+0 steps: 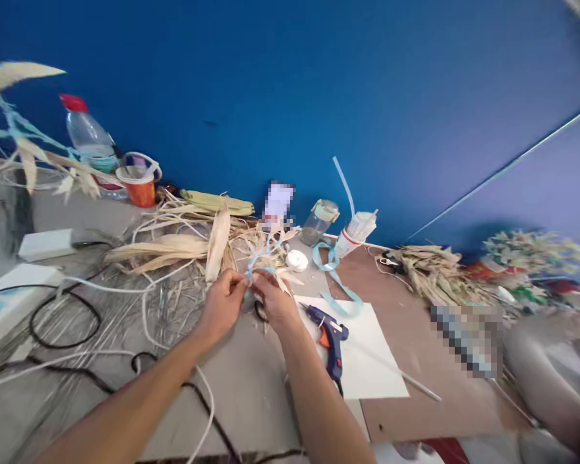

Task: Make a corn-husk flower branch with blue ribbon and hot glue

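Note:
Both hands meet near the middle of the table, fingertips close together. My left hand (223,298) is closed, pinching the lower end of a thin stem wrapped in light blue (257,259). Opposite it, my right hand (274,299) also pinches that stem. Pale dried corn husk pieces (284,233) stand out from the stem's upper end. A roll of white tape (297,260) lies just beyond my right hand. The blue glue gun (329,335) rests on a white sheet (374,367) to the right. A long husk leaf (218,241) is just past my left hand.
Black and white cables (80,348) tangle at left. Husks and a cob-shaped bundle (217,202), a red-capped bottle (89,135) and an orange bucket (140,188) stand behind. Blue ribbon (341,293), a jar (319,222) and a cup (355,235) are right. Another person's arm (551,361) is far right.

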The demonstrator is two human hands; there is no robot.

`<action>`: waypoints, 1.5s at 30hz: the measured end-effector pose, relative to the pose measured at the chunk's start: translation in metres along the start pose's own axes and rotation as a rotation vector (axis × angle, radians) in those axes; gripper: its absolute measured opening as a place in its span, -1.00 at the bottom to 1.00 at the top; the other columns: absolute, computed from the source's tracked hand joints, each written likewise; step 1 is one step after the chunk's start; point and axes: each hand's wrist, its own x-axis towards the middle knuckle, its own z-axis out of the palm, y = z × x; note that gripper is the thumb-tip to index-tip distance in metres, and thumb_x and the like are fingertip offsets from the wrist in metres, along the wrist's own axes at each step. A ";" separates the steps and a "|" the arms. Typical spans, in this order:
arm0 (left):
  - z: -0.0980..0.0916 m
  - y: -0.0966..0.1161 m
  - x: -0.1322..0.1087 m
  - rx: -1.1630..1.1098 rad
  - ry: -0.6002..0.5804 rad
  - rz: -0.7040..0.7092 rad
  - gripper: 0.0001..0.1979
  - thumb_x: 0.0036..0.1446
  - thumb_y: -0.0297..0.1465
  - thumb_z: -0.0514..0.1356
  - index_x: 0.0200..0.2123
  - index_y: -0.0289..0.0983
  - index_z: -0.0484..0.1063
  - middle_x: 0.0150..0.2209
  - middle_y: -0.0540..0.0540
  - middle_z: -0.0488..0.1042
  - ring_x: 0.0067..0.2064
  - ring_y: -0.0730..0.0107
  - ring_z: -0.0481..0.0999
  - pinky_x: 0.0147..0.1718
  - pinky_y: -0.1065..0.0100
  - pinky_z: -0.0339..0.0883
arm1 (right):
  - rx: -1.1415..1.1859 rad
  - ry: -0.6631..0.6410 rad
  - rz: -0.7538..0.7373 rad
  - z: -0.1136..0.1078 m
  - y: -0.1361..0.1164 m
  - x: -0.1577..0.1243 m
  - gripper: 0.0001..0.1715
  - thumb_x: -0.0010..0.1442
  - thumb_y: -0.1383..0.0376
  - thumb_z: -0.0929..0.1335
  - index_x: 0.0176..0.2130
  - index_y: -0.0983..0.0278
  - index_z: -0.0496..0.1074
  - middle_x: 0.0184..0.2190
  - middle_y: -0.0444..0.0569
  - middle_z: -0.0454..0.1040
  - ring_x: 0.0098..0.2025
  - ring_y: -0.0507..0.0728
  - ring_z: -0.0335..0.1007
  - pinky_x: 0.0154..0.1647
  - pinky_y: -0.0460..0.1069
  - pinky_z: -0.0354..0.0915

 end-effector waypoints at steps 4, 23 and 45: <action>0.003 -0.002 0.000 -0.048 -0.027 0.001 -0.84 0.06 -0.28 0.10 -0.46 -0.24 0.33 -0.58 0.05 0.32 -0.53 0.40 0.29 -0.50 0.38 0.16 | 0.028 0.025 0.009 0.004 0.003 -0.001 -0.90 -0.17 0.30 0.44 -0.51 0.27 0.50 -0.57 -0.18 0.43 -0.49 -0.01 0.29 -0.36 -0.09 0.23; 0.006 -0.011 -0.001 -0.170 -0.054 -0.023 -0.85 0.03 -0.30 0.16 -0.46 -0.27 0.38 -0.60 0.07 0.31 -0.57 0.46 0.25 -0.59 0.44 0.11 | 0.123 -0.163 0.004 0.008 -0.006 0.000 -0.73 -0.21 0.24 0.48 -0.63 0.26 0.32 -0.66 -0.20 0.30 -0.59 -0.02 0.18 -0.54 -0.09 0.16; 0.002 -0.006 0.000 -0.306 -0.060 -0.079 -0.81 0.03 -0.26 0.18 -0.48 -0.24 0.33 -0.65 0.11 0.25 -0.63 0.50 0.20 -0.63 0.44 0.10 | 0.185 -0.136 0.060 0.010 -0.010 -0.004 -0.72 -0.25 0.22 0.52 -0.59 0.27 0.39 -0.66 -0.19 0.35 -0.60 -0.02 0.19 -0.55 -0.10 0.19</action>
